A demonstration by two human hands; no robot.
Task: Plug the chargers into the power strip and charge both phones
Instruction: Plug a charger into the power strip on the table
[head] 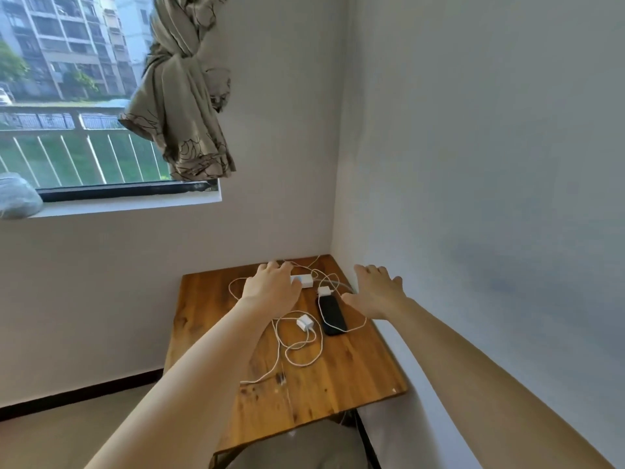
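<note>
A white power strip point(306, 280) lies at the back of the small wooden table point(355, 374); my left hand point(272, 289) rests over its left part, fingers spread, covering what lies beneath. One white charger point(325, 291) sits just behind a black phone point(332, 314) that lies face up. A second white charger point(305, 322) lies loose in front of my left hand, its white cable point(297, 353) looped over the table. My right hand point(375, 292) hovers open to the right of the phone, near the wall. A second phone is not visible.
The table stands in a room corner, with walls close behind and to the right. A window with a knotted curtain point(182, 96) is up to the left. A grey bag point(17, 196) sits on the sill. Grey fabric point(297, 448) lies below the table's front edge.
</note>
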